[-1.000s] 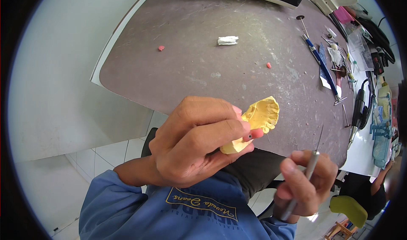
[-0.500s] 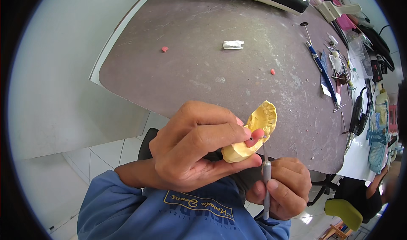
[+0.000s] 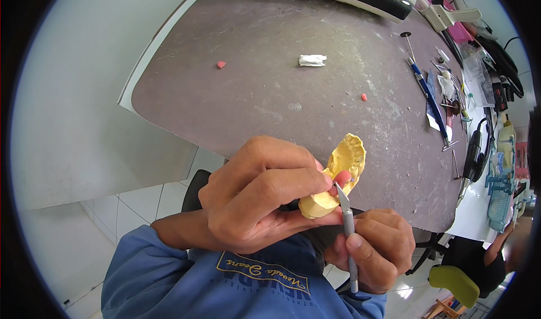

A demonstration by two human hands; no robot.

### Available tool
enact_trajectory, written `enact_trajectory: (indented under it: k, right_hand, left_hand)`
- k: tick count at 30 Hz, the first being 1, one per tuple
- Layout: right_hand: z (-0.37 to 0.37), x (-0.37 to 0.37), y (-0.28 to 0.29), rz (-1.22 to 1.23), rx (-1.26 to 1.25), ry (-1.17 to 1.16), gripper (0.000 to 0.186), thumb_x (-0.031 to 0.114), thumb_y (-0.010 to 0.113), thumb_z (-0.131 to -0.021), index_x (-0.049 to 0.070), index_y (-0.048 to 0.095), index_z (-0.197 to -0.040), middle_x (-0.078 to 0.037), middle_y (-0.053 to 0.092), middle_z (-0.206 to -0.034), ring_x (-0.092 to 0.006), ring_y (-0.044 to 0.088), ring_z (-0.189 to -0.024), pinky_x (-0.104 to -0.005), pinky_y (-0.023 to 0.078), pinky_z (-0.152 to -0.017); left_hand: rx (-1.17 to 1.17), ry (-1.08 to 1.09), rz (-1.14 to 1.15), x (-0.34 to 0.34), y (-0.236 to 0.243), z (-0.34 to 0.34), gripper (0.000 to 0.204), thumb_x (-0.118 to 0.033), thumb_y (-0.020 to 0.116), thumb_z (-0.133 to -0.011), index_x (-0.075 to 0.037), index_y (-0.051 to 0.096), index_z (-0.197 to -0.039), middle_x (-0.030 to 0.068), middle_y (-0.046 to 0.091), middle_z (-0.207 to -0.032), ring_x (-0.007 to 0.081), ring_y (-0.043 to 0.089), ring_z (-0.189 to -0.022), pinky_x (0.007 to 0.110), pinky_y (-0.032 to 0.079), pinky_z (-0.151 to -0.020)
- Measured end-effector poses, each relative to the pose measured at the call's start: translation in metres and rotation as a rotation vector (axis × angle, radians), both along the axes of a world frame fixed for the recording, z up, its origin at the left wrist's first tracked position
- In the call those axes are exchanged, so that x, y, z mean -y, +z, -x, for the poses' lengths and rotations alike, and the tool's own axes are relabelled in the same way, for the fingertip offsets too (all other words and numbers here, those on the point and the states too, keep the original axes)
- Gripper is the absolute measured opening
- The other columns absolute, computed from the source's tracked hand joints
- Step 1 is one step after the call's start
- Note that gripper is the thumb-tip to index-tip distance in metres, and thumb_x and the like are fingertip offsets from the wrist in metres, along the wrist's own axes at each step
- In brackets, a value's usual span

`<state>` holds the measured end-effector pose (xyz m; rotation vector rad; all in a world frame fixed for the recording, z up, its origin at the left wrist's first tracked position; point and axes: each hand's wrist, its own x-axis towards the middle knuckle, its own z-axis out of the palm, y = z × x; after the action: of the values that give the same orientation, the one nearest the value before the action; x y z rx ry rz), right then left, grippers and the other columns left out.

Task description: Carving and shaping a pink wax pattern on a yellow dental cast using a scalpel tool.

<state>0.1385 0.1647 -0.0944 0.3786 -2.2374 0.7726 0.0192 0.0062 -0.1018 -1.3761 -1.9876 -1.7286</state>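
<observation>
Closed around a yellow plaster dental model (image 3: 319,204), my left hand (image 3: 259,192) keeps it just off the table's near edge. A small pink piece (image 3: 342,178) of wax-like material sits on the model, close to my left fingertips. My right hand (image 3: 380,246) grips a craft knife (image 3: 349,229) with a slim grey metal handle, held like a pen. Its pointed blade rises against the pink piece and covers part of it. Whether the edge cuts into the piece I cannot tell.
On the brown table (image 3: 253,94) lie a white roll (image 3: 313,60) and two pink bits, one a lump (image 3: 221,65). At the right are a blue-handled tool (image 3: 429,96), small burs, a black handpiece (image 3: 472,155) and a clear box. Another person (image 3: 479,262) is at far right.
The knife has moved up and left, bringing its blade across the pink piece. The model has turned slightly in my left hand.
</observation>
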Motion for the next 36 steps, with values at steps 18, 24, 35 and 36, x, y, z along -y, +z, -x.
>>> enact_trajectory:
  k: [18, 24, 35, 36]
  right_hand:
    - [-0.003, -0.001, -0.007, 0.203, -0.058, -0.006, 0.026, 0.017, 0.072, -0.09, 0.01, 0.053, -0.106, -0.008, 0.059, -0.085, -0.0158, 0.059, -0.063, -0.0271, 0.048, -0.053]
    - [-0.004, -0.001, -0.001, 0.218, -0.031, -0.011, 0.025, 0.013, 0.071, -0.089, 0.011, 0.052, -0.106, -0.008, 0.058, -0.085, -0.0161, 0.06, -0.064, -0.0264, 0.047, -0.056]
    - [0.004, -0.002, -0.004, 0.1, 0.014, 0.094, 0.028, 0.008, 0.074, -0.084, 0.01, 0.055, -0.105, -0.009, 0.06, -0.085, -0.0176, 0.06, -0.063, -0.0281, 0.048, -0.053]
    - [0.003, 0.0, -0.006, 0.142, -0.018, 0.073, 0.026, 0.013, 0.073, -0.087, 0.01, 0.056, -0.105, -0.01, 0.059, -0.087, -0.0173, 0.06, -0.063, -0.0275, 0.048, -0.052]
  left_hand:
    - [-0.137, 0.071, -0.055, -0.008, -0.002, 0.003, 0.045, -0.008, 0.089, -0.069, -0.006, 0.058, -0.102, 0.0086, 0.056, -0.102, 0.0169, 0.065, -0.084, 0.027, 0.061, -0.068]
    - [-0.211, 0.114, -0.082, -0.01, -0.007, 0.002, 0.042, -0.003, 0.088, -0.07, -0.008, 0.059, -0.1, 0.0076, 0.055, -0.102, 0.0174, 0.064, -0.082, 0.024, 0.06, -0.064]
    - [-0.149, 0.116, -0.039, -0.004, -0.001, -0.003, 0.04, -0.003, 0.087, -0.071, -0.01, 0.06, -0.1, 0.0072, 0.054, -0.103, 0.0178, 0.063, -0.083, 0.022, 0.058, -0.062]
    - [-0.156, 0.114, -0.049, -0.005, -0.001, -0.003, 0.04, -0.004, 0.087, -0.071, -0.01, 0.06, -0.099, 0.0073, 0.054, -0.103, 0.0181, 0.063, -0.083, 0.023, 0.058, -0.062]
